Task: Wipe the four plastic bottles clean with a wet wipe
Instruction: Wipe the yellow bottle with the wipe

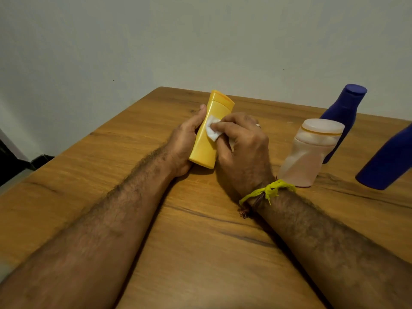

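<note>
My left hand (182,143) grips a yellow plastic bottle (206,148) from its left side, thumb along the edge, and holds it tilted with its base on the wooden table (200,241). My right hand (243,148) pinches a small white wet wipe (211,130) and presses it against the bottle's front face. To the right stands a translucent pinkish bottle (310,152) with a wide cap. Behind it is a blue bottle (343,114), upright. A second blue bottle (388,161) stands at the right edge of the view, partly cut off.
A yellow thread band (269,190) circles my right wrist. The table's far edge meets a plain pale wall (200,41). A dark object (13,161) sits beyond the table's left edge.
</note>
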